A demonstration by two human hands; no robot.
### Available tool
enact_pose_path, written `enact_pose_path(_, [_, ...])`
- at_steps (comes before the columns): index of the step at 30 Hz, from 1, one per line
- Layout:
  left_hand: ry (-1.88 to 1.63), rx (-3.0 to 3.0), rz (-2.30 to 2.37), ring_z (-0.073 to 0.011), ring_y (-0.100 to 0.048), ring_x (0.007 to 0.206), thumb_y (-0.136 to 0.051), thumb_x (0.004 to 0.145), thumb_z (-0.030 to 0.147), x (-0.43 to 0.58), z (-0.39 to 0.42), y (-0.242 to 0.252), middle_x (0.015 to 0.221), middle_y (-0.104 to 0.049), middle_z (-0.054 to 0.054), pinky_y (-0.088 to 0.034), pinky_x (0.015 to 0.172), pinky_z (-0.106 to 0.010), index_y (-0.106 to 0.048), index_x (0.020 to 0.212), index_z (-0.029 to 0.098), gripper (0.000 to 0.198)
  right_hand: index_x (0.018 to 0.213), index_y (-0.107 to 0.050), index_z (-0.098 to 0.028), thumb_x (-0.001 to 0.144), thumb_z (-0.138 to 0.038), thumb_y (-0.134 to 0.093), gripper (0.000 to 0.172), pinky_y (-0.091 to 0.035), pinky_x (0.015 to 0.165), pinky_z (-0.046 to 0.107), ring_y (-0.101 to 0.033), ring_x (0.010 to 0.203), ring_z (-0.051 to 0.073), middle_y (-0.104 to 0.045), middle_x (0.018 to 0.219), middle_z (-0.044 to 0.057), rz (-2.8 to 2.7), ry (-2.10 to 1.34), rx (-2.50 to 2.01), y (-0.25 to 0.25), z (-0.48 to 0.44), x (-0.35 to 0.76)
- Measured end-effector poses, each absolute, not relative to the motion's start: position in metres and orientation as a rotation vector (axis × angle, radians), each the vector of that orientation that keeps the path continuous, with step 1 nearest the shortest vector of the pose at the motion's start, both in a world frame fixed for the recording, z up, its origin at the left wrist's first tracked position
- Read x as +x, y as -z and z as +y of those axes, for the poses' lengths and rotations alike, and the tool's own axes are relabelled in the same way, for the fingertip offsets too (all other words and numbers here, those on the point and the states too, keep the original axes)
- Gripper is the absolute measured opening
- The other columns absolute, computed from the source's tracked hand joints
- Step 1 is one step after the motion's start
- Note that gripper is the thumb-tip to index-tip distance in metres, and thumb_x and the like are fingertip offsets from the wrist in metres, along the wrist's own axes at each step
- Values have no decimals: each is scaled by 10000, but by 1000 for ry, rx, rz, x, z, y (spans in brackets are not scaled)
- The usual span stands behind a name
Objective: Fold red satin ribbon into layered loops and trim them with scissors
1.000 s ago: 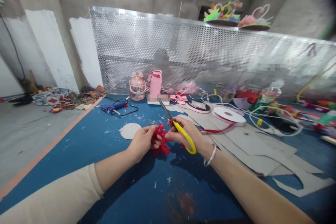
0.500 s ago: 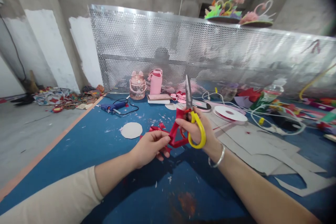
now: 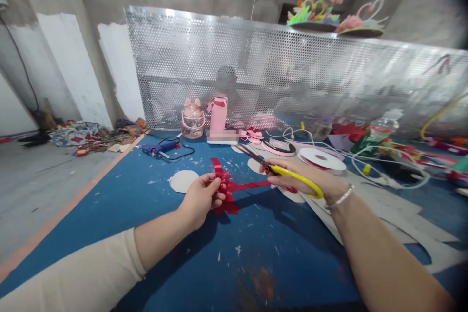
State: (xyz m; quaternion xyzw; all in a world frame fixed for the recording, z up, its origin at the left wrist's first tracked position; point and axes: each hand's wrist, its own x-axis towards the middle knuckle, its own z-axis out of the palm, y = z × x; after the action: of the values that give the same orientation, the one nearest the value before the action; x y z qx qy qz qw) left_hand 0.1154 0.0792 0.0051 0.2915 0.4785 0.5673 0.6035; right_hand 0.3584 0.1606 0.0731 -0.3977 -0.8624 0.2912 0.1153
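My left hand (image 3: 204, 197) pinches a strip of red ribbon (image 3: 218, 168) that stands up from its fingertips. More red ribbon pieces (image 3: 231, 203) hang or lie just beneath those fingers; which of them are held I cannot tell. In my right hand (image 3: 298, 175) is a pair of yellow-handled scissors (image 3: 298, 179), blades pointing away to the left. A long red ribbon strip stretches between the two hands, its right end at my right fingers. Just left of my left hand lies a pale round disc (image 3: 182, 181) on the blue table (image 3: 190, 273).
A blue glue gun (image 3: 159, 148) with its cord lies at the back left. Pink bottles (image 3: 218, 114) stand by a perforated metal panel (image 3: 204, 53). On the right are a ribbon spool (image 3: 321, 158), cut cardboard (image 3: 387, 214), white cables and a clear bottle (image 3: 383, 126).
My right hand has moved right with the scissors, whose blades swung from upright to leftward. The red ribbon is now drawn out between my hands. My left hand shifted slightly left.
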Motion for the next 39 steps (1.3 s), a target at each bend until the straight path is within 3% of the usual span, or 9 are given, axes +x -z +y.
enact_pose_path(3, [-1317, 709, 1095, -30, -507, 406, -609, 859, 142, 115, 79, -4, 634, -604, 38, -387, 385, -123, -567, 813, 164, 66, 1116, -639, -187, 811, -623, -579, 535, -433, 582, 273, -530, 679, 172, -631, 890, 66, -2702, -793, -1117, -77, 157, 360])
enact_pose_path(6, [-1295, 756, 1080, -26, -484, 387, -613, 853, 168, 115, 78, -3, 609, -602, 40, -363, 376, -124, -580, 805, 155, 59, 1060, -662, -160, 797, -722, -501, 641, -385, 532, 250, -461, 604, 139, -588, 804, 46, -2772, -893, -1008, -78, 152, 359])
enact_pose_path(9, [-1250, 811, 1061, -30, -469, 372, -634, 834, 207, 115, 78, -2, 568, -591, 36, -345, 367, -131, -587, 769, 143, 103, 1135, -629, -149, 787, -759, -474, 719, -361, 497, 233, -439, 578, 122, -576, 827, 49, -2756, -1014, -962, -79, 149, 359])
enact_pose_path(12, [-1221, 855, 1046, -41, -489, 385, -687, 793, 274, 115, 77, -1, 578, -604, 28, -360, 374, -143, -595, 759, 141, 165, 1145, -620, -151, 799, -740, -477, 698, -362, 498, 227, -466, 617, 133, -587, 888, 69, -2750, -1037, -956, -79, 147, 356])
enact_pose_path(17, [-1217, 870, 1067, -51, -516, 413, -738, 739, 385, 115, 78, 2, 565, -597, 34, -389, 395, -148, -587, 763, 149, 282, 1021, -647, -160, 817, -694, -493, 592, -361, 539, 241, -465, 640, 145, -575, 822, 43, -2763, -943, -906, -74, 148, 346])
enact_pose_path(21, [-1216, 874, 1076, -52, -518, 412, -757, 709, 428, 115, 79, 4, 559, -596, 38, -388, 392, -148, -582, 763, 151, 333, 1006, -621, -170, 819, -740, -447, 625, -333, 514, 237, -414, 592, 122, -530, 788, 18, -2755, -1023, -933, -72, 147, 338])
enact_pose_path(26, [-1206, 870, 1083, -49, -514, 406, -756, 706, 433, 115, 77, 2, 547, -595, 43, -384, 389, -143, -574, 755, 152, 339, 997, -582, -146, 812, -767, -435, 664, -303, 454, 222, -351, 523, 98, -433, 680, -26, -2711, -1170, -983, -66, 148, 334])
enact_pose_path(31, [-1204, 864, 1084, -45, -507, 401, -737, 736, 401, 115, 77, 1, 547, -595, 43, -380, 386, -141, -570, 761, 149, 302, 907, -575, -141, 889, -700, -383, 591, -329, 459, 221, -394, 513, 95, -471, 663, -17, -2677, -1121, -944, -61, 151, 334])
enact_pose_path(39, [-1201, 854, 1089, -43, -496, 394, -707, 774, 353, 116, 78, 1, 539, -589, 43, -378, 389, -140, -565, 757, 148, 250, 793, -566, -142, 895, -701, -358, 604, -335, 485, 230, -403, 516, 99, -489, 632, -11, -2689, -1040, -934, -61, 152, 333])
